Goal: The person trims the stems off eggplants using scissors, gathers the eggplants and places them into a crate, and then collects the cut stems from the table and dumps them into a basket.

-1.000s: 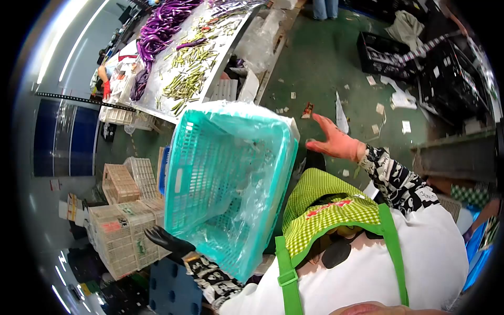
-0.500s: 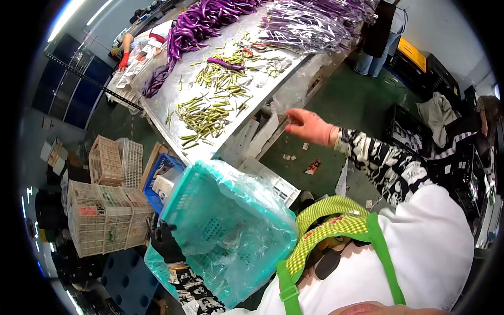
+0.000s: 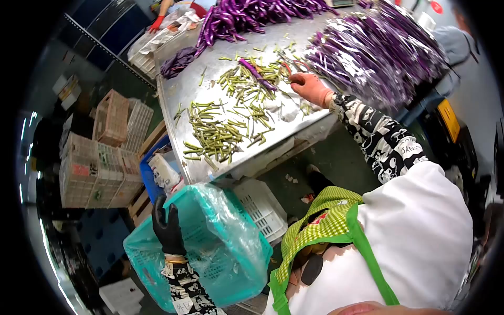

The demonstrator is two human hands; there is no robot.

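Observation:
My left hand [image 3: 168, 230], in a black glove, is over the left side of a teal plastic crate [image 3: 258, 245] lined with clear plastic. Its fingers are apart and hold nothing. In an orange-pink glove, my right hand [image 3: 312, 89] reaches over the metal table, fingers stretched toward red-handled scissors [image 3: 286, 68]. Whether the fingertips touch the handles is unclear. Cut green stems [image 3: 212, 134] lie scattered on the table, with one purple eggplant [image 3: 257, 74] among them. Bagged long eggplants [image 3: 375, 55] are stacked to the right of that hand.
Loose eggplants [image 3: 252, 21] are heaped at the table's [image 3: 176, 115] far side, beside a dark crumpled cloth [image 3: 178, 62]. Plastic crates [image 3: 97, 170] stand at left, near a blue basket [image 3: 150, 181]. Below the table edge is a white crate [image 3: 262, 207]. Other people are at the far left and right.
My right hand has moved from beside the table to over it, near the scissors. The view has shifted toward the table. My left hand stays by the teal crate.

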